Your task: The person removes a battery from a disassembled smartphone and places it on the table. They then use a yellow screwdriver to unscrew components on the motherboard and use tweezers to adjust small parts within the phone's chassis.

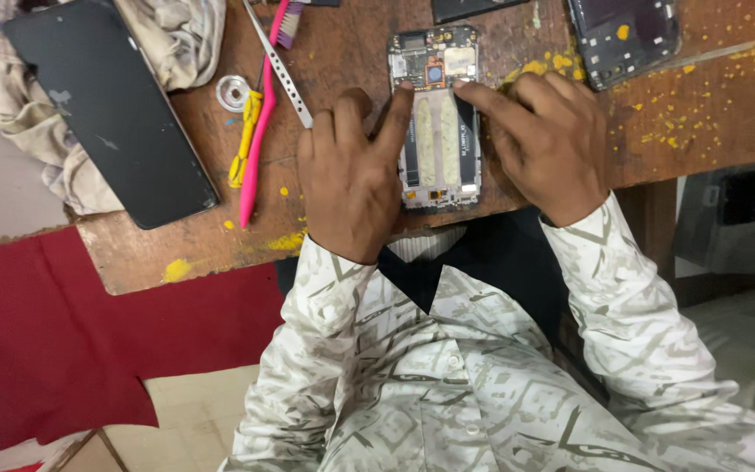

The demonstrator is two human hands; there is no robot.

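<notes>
An opened phone (434,118) lies near the table's (709,131) front edge. The left hand (351,179) and right hand (543,144) each press 1 forefinger on its upper part. A pink brush (259,131) lies left, a black panel (111,109) at the left edge.

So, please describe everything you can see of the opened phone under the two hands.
The opened phone lies flat on the worn wooden table, back cover off. Its circuit board shows at the far end, and two pale strips run along its empty middle. The left hand and right hand each press a forefinger near the board.
</notes>
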